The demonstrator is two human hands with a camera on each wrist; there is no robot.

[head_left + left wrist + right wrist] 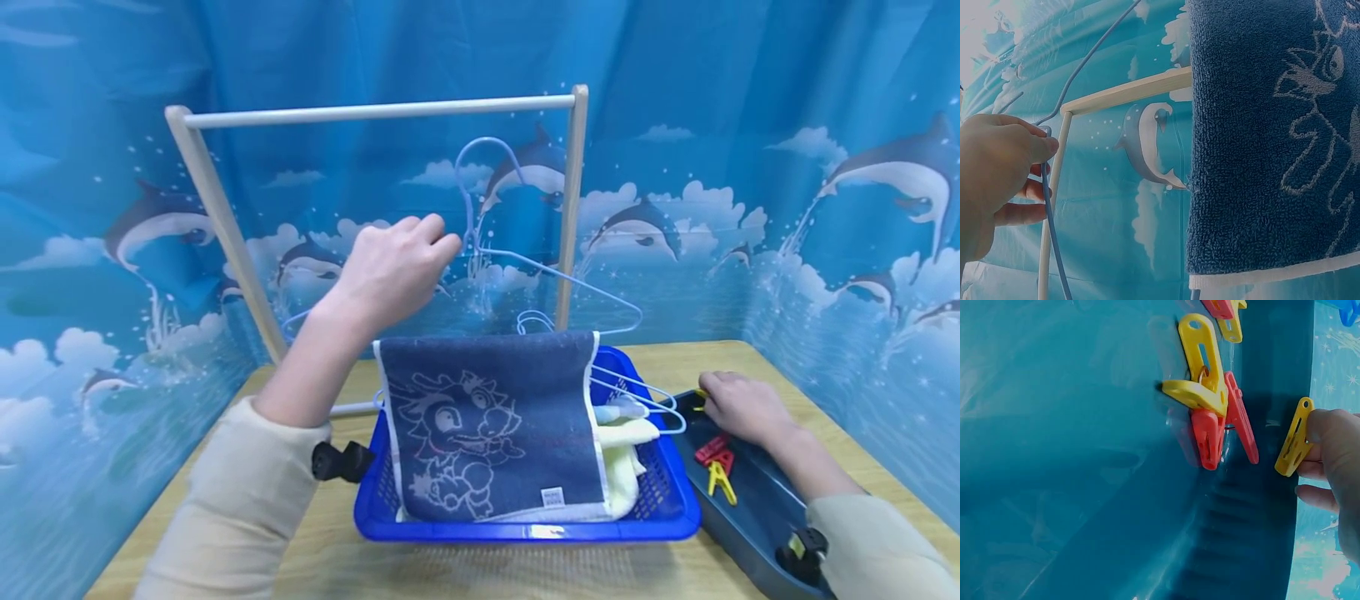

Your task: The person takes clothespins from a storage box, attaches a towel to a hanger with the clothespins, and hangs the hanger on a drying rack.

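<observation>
My left hand point(397, 267) pinches a light blue wire hanger point(566, 273) at the base of its hook, as the left wrist view also shows. A dark blue towel point(495, 417) with a white cartoon dragon and white edging is draped over this hanger, in front of the blue basket point(525, 532). Over at the dark tray point(757, 508), my right hand point(746, 408) pinches a yellow clothespin point(1294, 437) between thumb and fingers. Red clothespins point(1209, 440) and another yellow clothespin point(720, 483) lie in the tray.
Behind the basket stands a wooden rack with a pale top bar point(382, 111). The basket holds pale yellow cloth point(622, 479) and more wire hangers point(675, 412). A dolphin-print curtain point(697, 67) surrounds the wooden table point(720, 358).
</observation>
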